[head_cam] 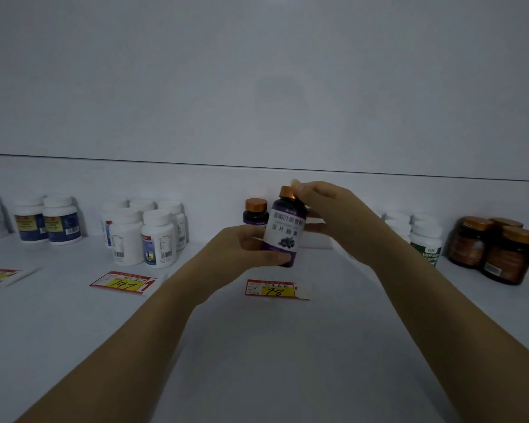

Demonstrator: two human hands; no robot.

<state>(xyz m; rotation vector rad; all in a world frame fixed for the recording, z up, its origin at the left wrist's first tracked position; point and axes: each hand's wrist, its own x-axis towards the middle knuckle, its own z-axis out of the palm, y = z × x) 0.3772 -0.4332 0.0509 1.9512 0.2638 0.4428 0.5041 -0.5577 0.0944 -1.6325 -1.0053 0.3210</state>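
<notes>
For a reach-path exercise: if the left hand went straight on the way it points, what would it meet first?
Probably the copper-capped bottle standing just behind the left hand and its held bottle; depth is unclear.

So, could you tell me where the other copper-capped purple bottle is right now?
The spare bottle stands on the white shelf near centre of the head view, behind the left hand, just left of the held bottle.
</notes>
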